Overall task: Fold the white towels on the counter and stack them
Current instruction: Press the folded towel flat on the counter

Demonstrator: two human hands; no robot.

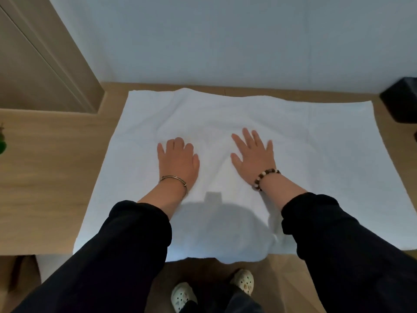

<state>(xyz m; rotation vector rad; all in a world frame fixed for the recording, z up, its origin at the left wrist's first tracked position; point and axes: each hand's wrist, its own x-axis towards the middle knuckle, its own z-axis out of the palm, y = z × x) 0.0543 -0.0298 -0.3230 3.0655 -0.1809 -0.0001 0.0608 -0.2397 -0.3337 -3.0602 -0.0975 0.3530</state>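
Left hand flat, fingers spread, on white towel; right hand likewise, gripping nothing

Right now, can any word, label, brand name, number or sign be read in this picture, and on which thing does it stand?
None: no text can be read anywhere.
white towel: plain, no label or tag shows.
wooden counter: bare wood grain, no marking.
black object at the right edge: dark, nothing legible.
light clogs: no readable brand.

A white towel lies spread open and nearly flat on the wooden counter, lightly wrinkled, its near edge overhanging.
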